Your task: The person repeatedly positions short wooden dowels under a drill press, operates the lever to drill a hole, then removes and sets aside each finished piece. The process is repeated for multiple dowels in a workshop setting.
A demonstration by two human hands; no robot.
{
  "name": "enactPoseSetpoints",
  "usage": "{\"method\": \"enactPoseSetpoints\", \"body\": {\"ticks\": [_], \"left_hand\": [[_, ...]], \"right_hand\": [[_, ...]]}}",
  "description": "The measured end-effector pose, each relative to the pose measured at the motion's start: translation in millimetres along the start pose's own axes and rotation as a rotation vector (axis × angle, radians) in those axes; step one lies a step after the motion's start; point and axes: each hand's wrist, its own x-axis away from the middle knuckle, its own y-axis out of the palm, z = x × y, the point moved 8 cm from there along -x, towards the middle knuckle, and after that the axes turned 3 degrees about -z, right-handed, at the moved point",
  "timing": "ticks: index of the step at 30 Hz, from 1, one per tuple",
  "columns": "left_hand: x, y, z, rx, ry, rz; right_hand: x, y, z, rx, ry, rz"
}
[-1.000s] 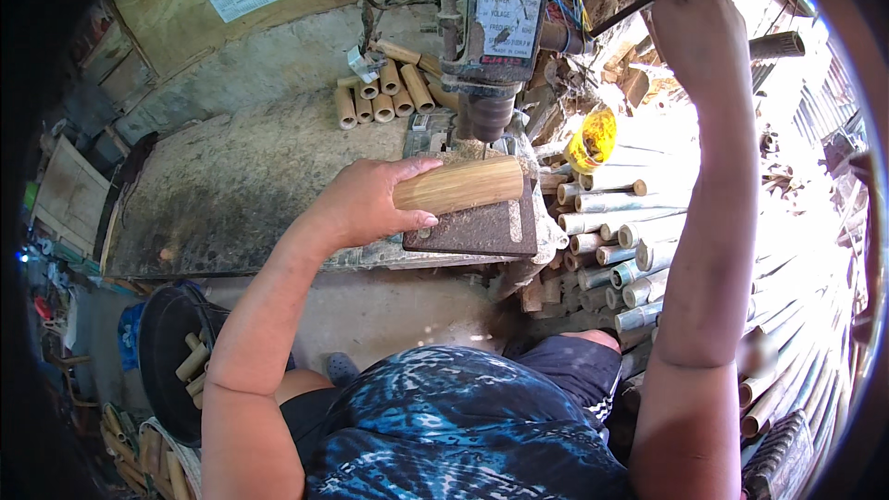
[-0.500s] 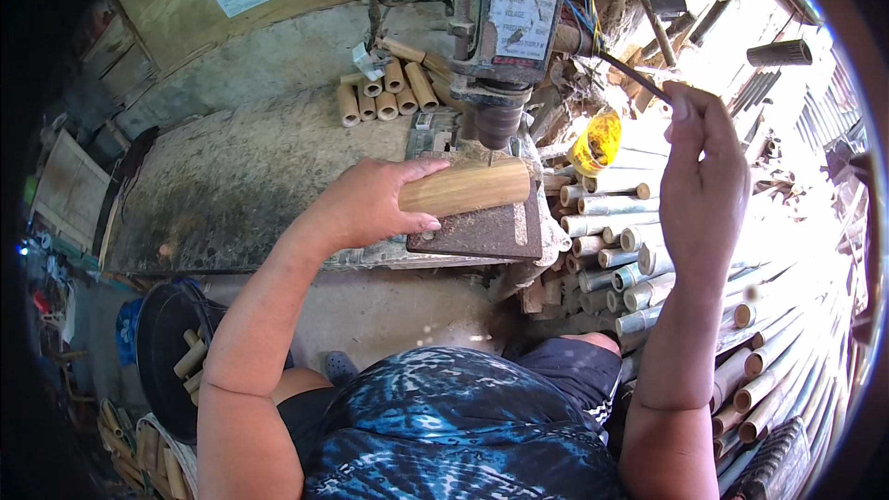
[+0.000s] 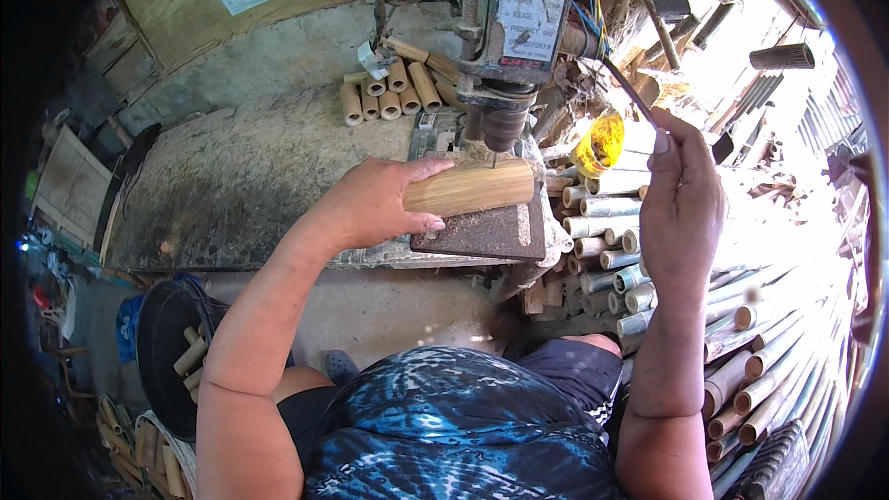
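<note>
With the left hand point(image 3: 375, 204) clamped on the bamboo section point(image 3: 470, 187) lying on the press table just beyond its fingertips, under the drill bit point(image 3: 494, 159), and the right hand point(image 3: 683, 204) closed on the feed lever point(image 3: 632, 93), the round piece could roll or spin if the bit grabs.

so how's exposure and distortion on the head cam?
Head view: right side blown out over the bamboo pile; left rim dark; fisheye bends the bench edge; left hand and bamboo piece sharp, evenly lit.
</note>
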Motion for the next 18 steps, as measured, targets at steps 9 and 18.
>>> {"method": "enactPoseSetpoints", "body": {"ticks": [9,18], "left_hand": [[3,1,2,-0.036,0.102,0.083],[20,6,12,-0.192,0.191,0.284]], "right_hand": [[-73,-25,3,0.037,0.040,0.071],[-173,-13,-3,0.242,-0.071,-0.037]]}}
